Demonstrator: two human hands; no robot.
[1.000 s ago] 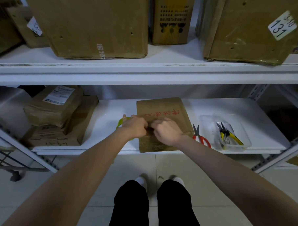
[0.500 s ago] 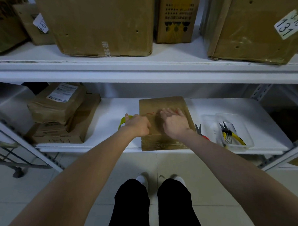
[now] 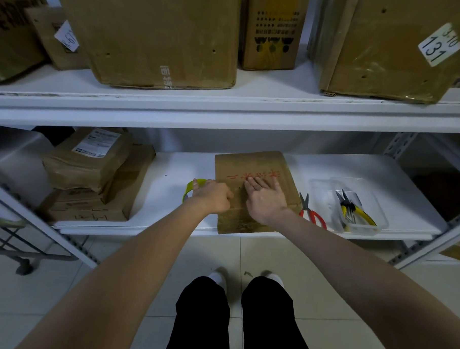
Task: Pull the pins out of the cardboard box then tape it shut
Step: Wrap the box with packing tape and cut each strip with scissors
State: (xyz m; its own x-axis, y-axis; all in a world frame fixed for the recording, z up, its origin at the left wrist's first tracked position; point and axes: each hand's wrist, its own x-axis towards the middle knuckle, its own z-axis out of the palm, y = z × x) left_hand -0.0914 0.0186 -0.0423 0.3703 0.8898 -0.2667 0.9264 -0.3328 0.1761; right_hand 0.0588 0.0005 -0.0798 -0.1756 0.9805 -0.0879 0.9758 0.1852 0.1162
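1. L hand (image 3: 212,197) was clenched round a yellow-green tape roll (image 3: 192,189) just off the left edge of the cardboard box (image 3: 253,163). Its knuckles touched the box top.
2. R hand (image 3: 266,199) lay released and flat, palm down on the box top, fingers straight and close together. The fingertips covered part of the red print.
3. The box lay flat on the lower shelf (image 3: 171,171), about mid-width, w/ its near end at the shelf's front edge. The near end looked glossy; couldn't tell if that was tape.
4. Writing:
   - Red characters ran across the box top, partly under the R fingers and not legible.
   - A white tag (image 3: 440,43) on the right-hand carton (image 3: 382,49) of the upper shelf (image 3: 226,108) read "131", w/ "3-10" above it.
   - The top parcel (image 3: 89,163) of the stack at left had a printed white label, too small to read.
   - The lowest carton (image 3: 90,210) in that stack had handwriting on its front, unclear.
5. Containers: a clear plastic tray (image 3: 320,189) sat right of the box. It held yellow-handled pliers (image 3: 354,208) and some thin metal bits; couldn't tell what they were.
6. Red-handled scissors (image 3: 312,215) lay on the shelf between box and tray, blades pointing toward the back.
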